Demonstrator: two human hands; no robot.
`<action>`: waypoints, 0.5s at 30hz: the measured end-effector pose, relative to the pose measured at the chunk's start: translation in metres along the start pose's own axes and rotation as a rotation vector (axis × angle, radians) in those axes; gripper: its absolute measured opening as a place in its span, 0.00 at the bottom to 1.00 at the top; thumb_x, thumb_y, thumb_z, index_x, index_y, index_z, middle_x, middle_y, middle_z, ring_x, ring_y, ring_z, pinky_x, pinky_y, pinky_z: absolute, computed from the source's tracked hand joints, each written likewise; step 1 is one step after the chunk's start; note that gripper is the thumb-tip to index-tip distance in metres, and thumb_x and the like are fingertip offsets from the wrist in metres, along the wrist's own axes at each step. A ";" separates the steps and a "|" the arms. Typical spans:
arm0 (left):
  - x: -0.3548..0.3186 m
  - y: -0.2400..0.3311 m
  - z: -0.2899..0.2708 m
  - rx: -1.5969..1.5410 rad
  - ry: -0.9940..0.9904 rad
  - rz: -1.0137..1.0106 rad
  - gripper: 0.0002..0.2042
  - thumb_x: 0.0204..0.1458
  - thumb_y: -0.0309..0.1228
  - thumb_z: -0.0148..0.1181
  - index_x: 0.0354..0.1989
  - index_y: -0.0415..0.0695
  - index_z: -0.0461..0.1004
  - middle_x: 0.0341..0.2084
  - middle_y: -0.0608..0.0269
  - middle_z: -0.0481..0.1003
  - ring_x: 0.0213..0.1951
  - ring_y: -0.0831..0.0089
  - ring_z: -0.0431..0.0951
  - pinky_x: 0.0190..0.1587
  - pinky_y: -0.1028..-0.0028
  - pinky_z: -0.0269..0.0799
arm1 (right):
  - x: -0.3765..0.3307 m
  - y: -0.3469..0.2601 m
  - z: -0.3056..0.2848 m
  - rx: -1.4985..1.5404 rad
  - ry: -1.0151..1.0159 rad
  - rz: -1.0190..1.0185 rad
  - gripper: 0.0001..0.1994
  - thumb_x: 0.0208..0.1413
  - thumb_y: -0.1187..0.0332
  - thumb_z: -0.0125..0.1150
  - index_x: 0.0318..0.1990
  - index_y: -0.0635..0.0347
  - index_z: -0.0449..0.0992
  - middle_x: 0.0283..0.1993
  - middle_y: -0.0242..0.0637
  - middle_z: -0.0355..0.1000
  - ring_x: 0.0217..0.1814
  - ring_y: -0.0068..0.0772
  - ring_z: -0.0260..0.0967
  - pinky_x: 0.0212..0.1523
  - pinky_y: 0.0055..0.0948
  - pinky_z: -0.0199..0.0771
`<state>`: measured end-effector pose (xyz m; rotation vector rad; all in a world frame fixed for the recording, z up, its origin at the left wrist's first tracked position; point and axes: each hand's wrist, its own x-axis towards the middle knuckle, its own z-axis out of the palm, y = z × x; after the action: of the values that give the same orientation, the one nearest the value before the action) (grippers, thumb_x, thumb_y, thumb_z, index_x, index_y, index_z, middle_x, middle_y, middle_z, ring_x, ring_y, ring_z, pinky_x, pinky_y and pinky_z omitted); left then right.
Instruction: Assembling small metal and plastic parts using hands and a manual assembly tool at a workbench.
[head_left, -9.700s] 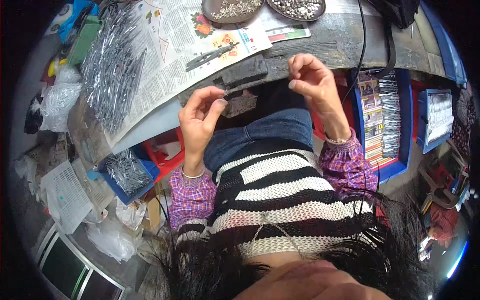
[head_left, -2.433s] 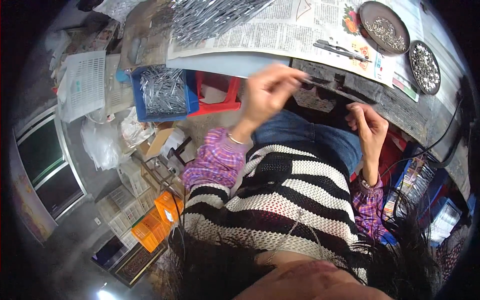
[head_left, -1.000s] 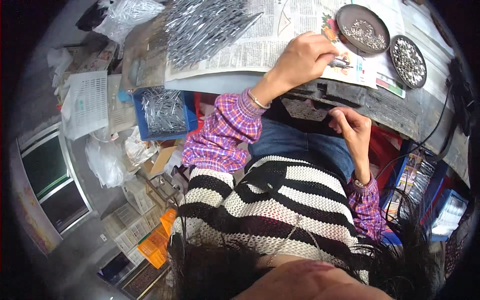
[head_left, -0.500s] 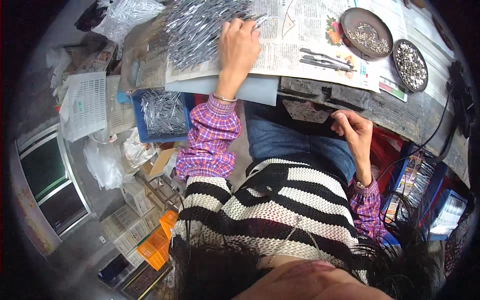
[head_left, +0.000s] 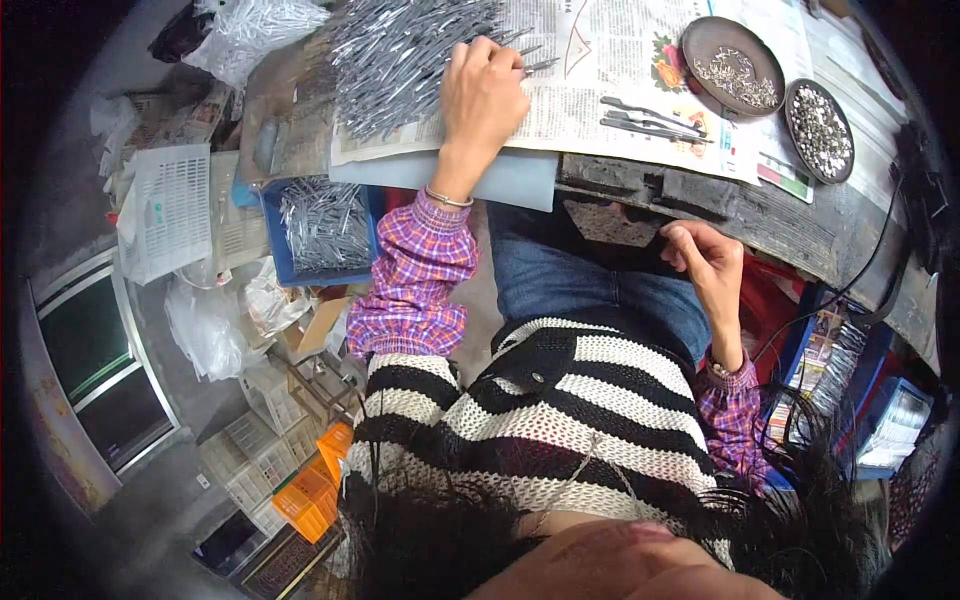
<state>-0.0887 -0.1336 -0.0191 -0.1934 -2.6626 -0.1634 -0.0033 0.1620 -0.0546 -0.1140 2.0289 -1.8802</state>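
My left hand (head_left: 483, 100) is on the right edge of a large pile of thin, pointed grey metal pieces (head_left: 400, 70), with its fingers curled down over several of them. Some tips poke out to the right, past the fingertips. The pile lies on newspaper (head_left: 600, 90) spread across the workbench. Below the bench's front edge, over my lap, my right hand (head_left: 708, 258) is closed, thumb against the bent forefinger. What it may hold is hidden. Several dark, slim tweezer-like pieces (head_left: 655, 122) lie on the newspaper between the two hands' sides.
Two dark round dishes stand at the right: a larger one (head_left: 700, 40) with small brassy parts, and a smaller one (head_left: 849, 150) with silvery parts. A blue bin (head_left: 290, 265) of metal pieces is below left. Blue trays (head_left: 880, 470) sit low right; a black cable (head_left: 880, 240) hangs there.
My left hand has shifted slightly right at the pile's edge, and more metal tips now stick out beyond its fingers. The right hand has hardly moved.
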 end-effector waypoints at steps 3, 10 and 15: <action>0.003 0.002 -0.001 -0.147 0.050 -0.011 0.05 0.39 0.25 0.56 0.25 0.45 0.76 0.27 0.61 0.71 0.35 0.61 0.69 0.38 0.66 0.66 | -0.003 -0.005 -0.002 0.045 -0.004 0.015 0.08 0.55 0.70 0.57 0.33 0.66 0.78 0.21 0.31 0.73 0.21 0.15 0.66 0.23 0.15 0.66; 0.009 0.087 -0.034 -1.064 -0.321 0.100 0.06 0.41 0.21 0.54 0.28 0.41 0.74 0.36 0.58 0.75 0.43 0.68 0.73 0.45 0.71 0.64 | 0.001 -0.027 0.007 0.151 0.076 -0.250 0.14 0.50 0.76 0.58 0.46 0.63 0.74 0.41 0.36 0.73 0.40 0.21 0.70 0.36 0.18 0.71; 0.009 0.140 -0.036 -1.195 -0.547 0.176 0.06 0.41 0.19 0.55 0.29 0.39 0.74 0.40 0.56 0.73 0.46 0.68 0.71 0.48 0.71 0.66 | 0.000 -0.024 0.003 0.067 0.181 -0.387 0.14 0.49 0.77 0.59 0.45 0.66 0.73 0.43 0.40 0.72 0.43 0.28 0.71 0.42 0.24 0.70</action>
<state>-0.0581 -0.0005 0.0285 -0.9318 -2.6270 -1.8347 -0.0071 0.1563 -0.0318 -0.3536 2.1827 -2.2611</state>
